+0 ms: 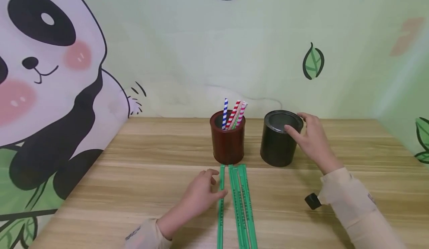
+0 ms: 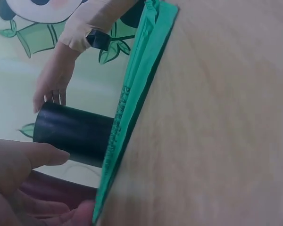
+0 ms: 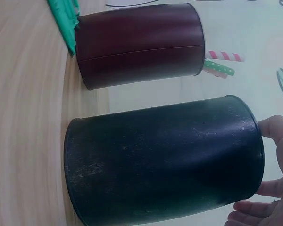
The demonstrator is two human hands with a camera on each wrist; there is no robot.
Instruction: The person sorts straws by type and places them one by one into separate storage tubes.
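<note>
My left hand [image 1: 195, 195] hovers over the leftmost of several long thin green packets [image 1: 244, 204] with dark print, its fingers loosely bent and thumb apart. Nothing is seen between them. Behind the packets stands a dark red cup [image 1: 228, 146] with several patterned paper straws [image 1: 232, 115] in it. To its right is a black cup [image 1: 279, 144], upright on the table; I see nothing inside. My right hand [image 1: 313, 137] holds this cup by the right side of its rim, thumb toward the near side and fingers behind. In the right wrist view, the fingertips [image 3: 269, 188] meet the rim.
The wood-patterned table [image 1: 161, 141] ends at a pale green wall [image 1: 174, 48] close behind both cups. A printed panda [image 1: 60, 74] covers the wall on the left. A small black block [image 1: 313, 201] sits at the right sleeve's cuff.
</note>
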